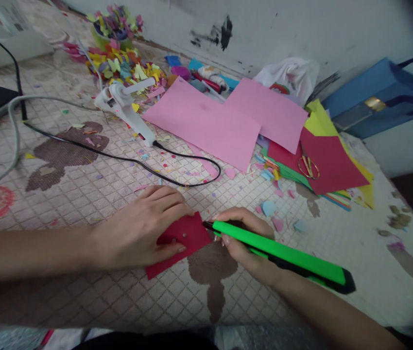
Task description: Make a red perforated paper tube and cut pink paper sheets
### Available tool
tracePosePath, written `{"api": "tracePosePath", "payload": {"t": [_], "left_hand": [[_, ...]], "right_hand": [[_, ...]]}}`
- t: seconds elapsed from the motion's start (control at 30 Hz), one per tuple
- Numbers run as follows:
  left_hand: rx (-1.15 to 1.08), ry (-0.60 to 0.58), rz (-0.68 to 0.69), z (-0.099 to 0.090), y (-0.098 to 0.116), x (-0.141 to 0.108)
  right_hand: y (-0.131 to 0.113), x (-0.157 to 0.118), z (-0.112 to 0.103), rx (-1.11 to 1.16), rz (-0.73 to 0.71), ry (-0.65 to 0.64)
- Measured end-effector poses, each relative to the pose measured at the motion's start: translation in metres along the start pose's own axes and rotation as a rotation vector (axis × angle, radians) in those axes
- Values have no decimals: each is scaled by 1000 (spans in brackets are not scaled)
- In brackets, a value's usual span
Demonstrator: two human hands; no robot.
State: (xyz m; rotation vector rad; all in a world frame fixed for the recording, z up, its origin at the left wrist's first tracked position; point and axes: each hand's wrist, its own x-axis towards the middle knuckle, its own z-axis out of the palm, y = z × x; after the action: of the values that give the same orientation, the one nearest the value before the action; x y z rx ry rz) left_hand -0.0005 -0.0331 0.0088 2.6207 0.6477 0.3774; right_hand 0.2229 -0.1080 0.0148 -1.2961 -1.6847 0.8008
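A small piece of red paper (192, 236) lies at an angle on the patterned tablecloth. My left hand (148, 226) rests on top of it, palm down, with the thumb apart from the fingers, and covers the paper's left part. From the right, my right hand (245, 233) grips a green and black box cutter (279, 248) near its front. The cutter's dark tip is at the red paper's right edge; whether it touches cannot be made out. Two small pale marks or specks show on the paper.
A white glue gun (128, 114) with a black cord (192, 185) lies ahead. Pink sheets (206, 121), coloured paper with gold-handled scissors (309, 167), and a pile of cut paper butterflies (119, 68) are farther back. A blue bag (377, 97) stands by the wall. Scraps dot the cloth.
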Motion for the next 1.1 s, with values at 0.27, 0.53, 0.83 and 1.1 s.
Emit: {"api": "tracePosePath", "payload": {"t": [0.27, 0.53, 0.83, 1.1], "left_hand": [[1, 10, 0, 1, -1, -1], [2, 11, -2, 0, -1, 0], [2, 1, -12, 1, 0, -1], [-8, -12, 5, -1, 0, 0]], "right_hand": [[-5, -2, 6, -42, -60, -23], [1, -3, 9, -59, -60, -73], [2, -5, 9, -70, -74, -87], [4, -1, 8, -85, -112, -134]]}}
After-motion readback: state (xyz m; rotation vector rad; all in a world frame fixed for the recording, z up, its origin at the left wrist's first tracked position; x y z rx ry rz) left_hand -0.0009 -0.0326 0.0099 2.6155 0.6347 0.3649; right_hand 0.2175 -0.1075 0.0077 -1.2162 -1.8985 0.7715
